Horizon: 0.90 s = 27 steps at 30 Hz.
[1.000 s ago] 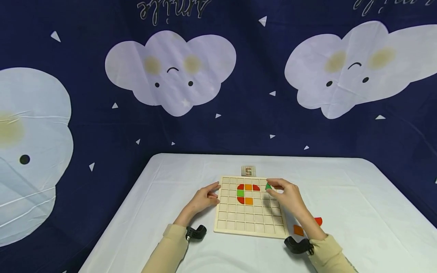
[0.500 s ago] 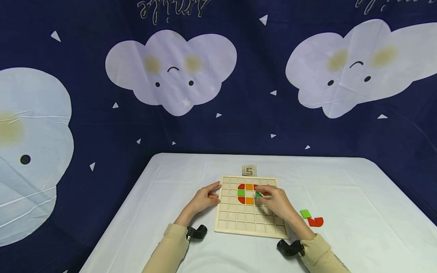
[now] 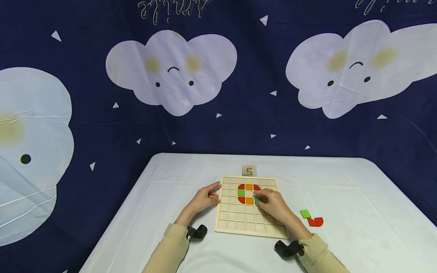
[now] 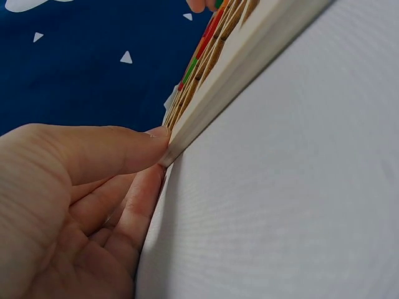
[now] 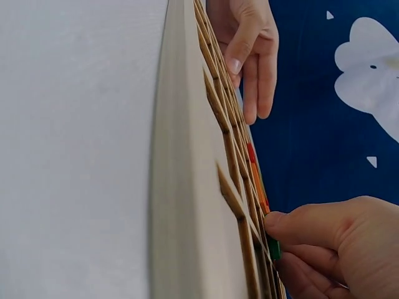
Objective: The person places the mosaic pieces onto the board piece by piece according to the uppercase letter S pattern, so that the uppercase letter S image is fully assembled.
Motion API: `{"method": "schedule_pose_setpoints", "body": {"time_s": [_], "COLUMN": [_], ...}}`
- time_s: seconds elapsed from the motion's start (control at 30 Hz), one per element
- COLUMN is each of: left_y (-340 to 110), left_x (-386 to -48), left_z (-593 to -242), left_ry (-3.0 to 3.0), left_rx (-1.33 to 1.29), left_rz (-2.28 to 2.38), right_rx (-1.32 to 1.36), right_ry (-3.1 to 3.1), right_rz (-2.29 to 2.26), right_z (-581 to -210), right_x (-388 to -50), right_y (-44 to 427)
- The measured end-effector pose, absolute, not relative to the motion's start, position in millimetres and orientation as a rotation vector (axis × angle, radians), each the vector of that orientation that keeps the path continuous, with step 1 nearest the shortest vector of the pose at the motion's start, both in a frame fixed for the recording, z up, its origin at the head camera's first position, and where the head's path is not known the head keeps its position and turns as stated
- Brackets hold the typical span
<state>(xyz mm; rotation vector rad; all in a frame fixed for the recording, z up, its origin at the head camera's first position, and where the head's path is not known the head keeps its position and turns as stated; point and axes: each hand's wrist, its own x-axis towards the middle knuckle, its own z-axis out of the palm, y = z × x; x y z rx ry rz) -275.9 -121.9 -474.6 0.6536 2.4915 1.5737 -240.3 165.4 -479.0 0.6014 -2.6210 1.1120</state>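
Note:
The left hand (image 3: 203, 199) rests against the left edge of the gridded wooden board (image 3: 236, 226); in the left wrist view its thumb and fingertips touch the board's rim (image 4: 215, 103), fingers loosely extended. Over the board, the right hand (image 3: 275, 206) pinches a dark green piece (image 3: 257, 199) between thumb and fingers, just right of the lower orange square (image 3: 249, 201). In the right wrist view the green piece (image 5: 274, 248) is at the grid surface, partly hidden by the fingers. Red corner pieces (image 3: 241, 200), another orange square (image 3: 249, 187) and a light green square (image 3: 241, 193) lie in the grid.
A small gridded card (image 3: 249, 170) with an S-like figure lies behind the board. To the board's right, on the white table (image 3: 358, 201), are a light green piece (image 3: 305, 214) and red pieces (image 3: 319, 222). A dark blue cloth with clouds hangs behind.
The right hand has carried the green piece left over the board, then slightly nearer the front, down beside the lower orange square. The left hand has stayed at the board's edge.

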Motion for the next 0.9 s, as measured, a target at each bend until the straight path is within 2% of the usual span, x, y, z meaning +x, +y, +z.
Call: {"method": "schedule_pose_setpoints", "body": {"time_s": [0.5,0.7,0.9], "left_y": [-123,-123,-123], "left_x": [-275,-275,-277], "left_z": [-479,-479,-477], "left_ry": [2.499,2.496,2.500], "left_rx": [0.662,0.658,0.669], "left_rz": [1.561,1.569,1.564], "right_rx": [0.596,0.473,0.412], "right_ry": [-2.615,-2.570,-2.498], "right_rz": [1.197,1.331,1.422], "right_z": [-476,-451,-424], "right_x": [-234,-232,-224], "right_y": [163,173,208]}}
